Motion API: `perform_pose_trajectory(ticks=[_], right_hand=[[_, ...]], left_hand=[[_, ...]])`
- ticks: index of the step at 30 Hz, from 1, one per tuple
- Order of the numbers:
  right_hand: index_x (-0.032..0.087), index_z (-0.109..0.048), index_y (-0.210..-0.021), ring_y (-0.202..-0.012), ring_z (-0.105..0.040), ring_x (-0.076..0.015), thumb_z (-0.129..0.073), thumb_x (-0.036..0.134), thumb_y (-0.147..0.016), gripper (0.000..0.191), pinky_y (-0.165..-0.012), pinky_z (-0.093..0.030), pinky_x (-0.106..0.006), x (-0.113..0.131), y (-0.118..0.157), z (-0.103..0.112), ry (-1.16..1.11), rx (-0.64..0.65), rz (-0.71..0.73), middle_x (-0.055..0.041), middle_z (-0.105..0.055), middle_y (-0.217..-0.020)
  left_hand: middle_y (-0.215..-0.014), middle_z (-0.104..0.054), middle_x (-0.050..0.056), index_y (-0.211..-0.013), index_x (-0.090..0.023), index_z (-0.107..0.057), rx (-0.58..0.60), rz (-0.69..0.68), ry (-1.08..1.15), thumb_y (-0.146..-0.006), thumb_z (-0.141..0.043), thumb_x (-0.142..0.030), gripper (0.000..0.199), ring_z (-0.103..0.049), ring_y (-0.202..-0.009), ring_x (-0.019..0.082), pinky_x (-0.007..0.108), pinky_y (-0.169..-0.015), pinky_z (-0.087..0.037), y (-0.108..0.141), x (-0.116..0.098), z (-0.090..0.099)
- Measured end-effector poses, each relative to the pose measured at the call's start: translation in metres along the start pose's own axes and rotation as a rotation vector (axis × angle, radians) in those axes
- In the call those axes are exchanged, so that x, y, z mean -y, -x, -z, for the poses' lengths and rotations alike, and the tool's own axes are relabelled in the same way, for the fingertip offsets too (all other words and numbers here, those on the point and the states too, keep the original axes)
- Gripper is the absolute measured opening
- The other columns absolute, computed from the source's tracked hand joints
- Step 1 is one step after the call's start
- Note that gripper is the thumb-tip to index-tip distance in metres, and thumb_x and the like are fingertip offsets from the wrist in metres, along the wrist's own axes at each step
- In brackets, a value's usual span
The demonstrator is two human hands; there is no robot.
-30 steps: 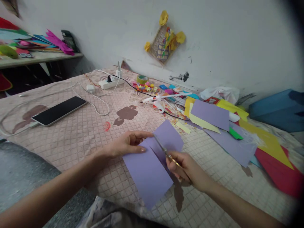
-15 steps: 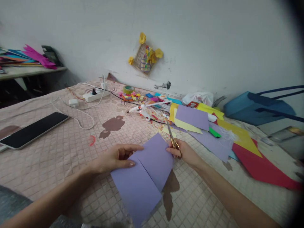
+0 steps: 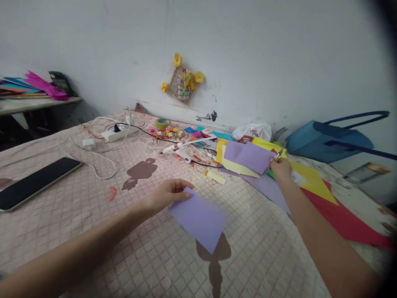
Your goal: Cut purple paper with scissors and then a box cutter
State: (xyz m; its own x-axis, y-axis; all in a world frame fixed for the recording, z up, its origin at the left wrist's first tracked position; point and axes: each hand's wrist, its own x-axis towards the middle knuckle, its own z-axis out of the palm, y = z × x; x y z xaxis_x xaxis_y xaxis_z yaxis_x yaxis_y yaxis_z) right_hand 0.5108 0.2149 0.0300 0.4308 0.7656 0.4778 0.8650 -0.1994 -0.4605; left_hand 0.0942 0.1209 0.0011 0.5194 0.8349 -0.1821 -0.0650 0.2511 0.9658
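Observation:
My left hand (image 3: 173, 192) pinches the upper left corner of a piece of purple paper (image 3: 200, 219), which is held above the tablecloth near the middle. Over the paper pile on the right, my right hand (image 3: 281, 169) is closed on gold-handled scissors (image 3: 279, 155), their blades pointing up and away. A second purple paper piece (image 3: 260, 157) runs from the fingers of that hand, lying over other purple and pale yellow sheets (image 3: 240, 167). Its edge at the fingertips is partly hidden.
A white glue gun (image 3: 178, 150) with its cord lies behind the papers, near scattered scraps and green tape (image 3: 163, 123). A phone (image 3: 40, 182) and a power strip (image 3: 119, 133) are at left. Yellow (image 3: 316, 182) and red sheets (image 3: 341, 219) and a blue bag (image 3: 331, 140) are at right.
The two purple pieces, together before, are now apart. My right hand has moved right and away to the pile with the scissors and one piece; my left keeps the other.

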Motion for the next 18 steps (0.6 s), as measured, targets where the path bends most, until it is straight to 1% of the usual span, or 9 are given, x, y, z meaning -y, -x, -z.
perform_pose_trajectory(ticks=[2,4,6,9,11,14,16,18], right_hand=[[0.011,-0.06,-0.104,-0.087,-0.062,-0.0223,-0.051,0.035,-0.091,0.028,-0.073,-0.05,-0.038,-0.005,0.01,-0.002,0.07,0.011,-0.068,-0.0103,-0.064,-0.098],[0.011,-0.062,-0.096,-0.08,-0.062,-0.0263,-0.049,0.039,-0.089,0.031,-0.067,-0.045,-0.036,-0.009,0.024,-0.004,0.12,0.028,-0.091,-0.0127,-0.066,-0.085],[0.012,-0.061,-0.099,-0.077,-0.061,-0.0283,-0.048,0.041,-0.088,0.034,-0.064,-0.041,-0.036,-0.012,0.036,-0.004,0.163,0.04,-0.089,-0.0144,-0.066,-0.083],[0.011,-0.06,-0.104,-0.075,-0.061,-0.0289,-0.045,0.042,-0.088,0.038,-0.061,-0.037,-0.035,-0.018,0.045,0.003,0.214,0.04,-0.077,-0.017,-0.066,-0.084],[0.012,-0.061,-0.103,-0.075,-0.061,-0.0279,-0.045,0.042,-0.088,0.037,-0.06,-0.037,-0.034,-0.02,0.049,0.009,0.225,0.054,-0.035,-0.0169,-0.066,-0.085],[0.016,-0.063,-0.097,-0.073,-0.061,-0.0236,-0.049,0.042,-0.086,0.031,-0.059,-0.037,-0.031,-0.017,0.062,0.012,0.202,0.138,0.091,-0.0112,-0.069,-0.083],[0.02,-0.063,-0.095,-0.071,-0.061,-0.02,-0.051,0.044,-0.085,0.028,-0.058,-0.036,-0.028,-0.01,0.076,0.009,0.18,0.216,0.185,-0.0063,-0.07,-0.081],[0.021,-0.063,-0.093,-0.068,-0.06,-0.0188,-0.055,0.044,-0.083,0.027,-0.056,-0.034,-0.027,0.0,0.091,0.004,0.185,0.272,0.267,-0.0047,-0.069,-0.08]], left_hand=[[-0.077,-0.065,0.002,-0.096,-0.014,-0.064,-0.043,0.008,0.003,-0.063,-0.08,-0.032,0.041,-0.058,-0.063,0.01,0.019,-0.054,-0.04,-0.011,-0.001,-0.002],[-0.073,-0.063,0.001,-0.096,-0.014,-0.063,-0.066,0.017,0.009,-0.063,-0.08,-0.033,0.042,-0.055,-0.058,0.009,0.018,-0.049,-0.037,-0.019,-0.001,-0.004],[-0.074,-0.063,0.001,-0.095,-0.014,-0.063,-0.092,0.022,0.02,-0.063,-0.079,-0.033,0.041,-0.056,-0.058,0.009,0.018,-0.05,-0.038,-0.024,0.001,-0.005],[-0.076,-0.063,0.001,-0.094,-0.014,-0.061,-0.129,0.022,0.023,-0.063,-0.078,-0.031,0.039,-0.057,-0.062,0.01,0.02,-0.054,-0.041,-0.026,0.003,-0.004],[-0.073,-0.062,0.001,-0.094,-0.014,-0.06,-0.147,0.022,0.002,-0.063,-0.077,-0.031,0.039,-0.057,-0.06,0.01,0.02,-0.053,-0.04,-0.024,0.004,-0.003],[-0.073,-0.062,0.001,-0.094,-0.013,-0.06,-0.163,0.014,-0.042,-0.065,-0.075,-0.03,0.037,-0.056,-0.06,0.01,0.02,-0.053,-0.04,-0.02,0.004,0.001],[-0.074,-0.062,0.001,-0.094,-0.013,-0.06,-0.157,0.009,-0.071,-0.066,-0.073,-0.029,0.036,-0.056,-0.061,0.01,0.02,-0.054,-0.041,-0.017,0.004,0.003],[-0.072,-0.061,0.0,-0.094,-0.013,-0.059,-0.143,0.01,-0.104,-0.067,-0.072,-0.029,0.033,-0.055,-0.059,0.009,0.021,-0.054,-0.041,-0.014,0.004,0.005]])
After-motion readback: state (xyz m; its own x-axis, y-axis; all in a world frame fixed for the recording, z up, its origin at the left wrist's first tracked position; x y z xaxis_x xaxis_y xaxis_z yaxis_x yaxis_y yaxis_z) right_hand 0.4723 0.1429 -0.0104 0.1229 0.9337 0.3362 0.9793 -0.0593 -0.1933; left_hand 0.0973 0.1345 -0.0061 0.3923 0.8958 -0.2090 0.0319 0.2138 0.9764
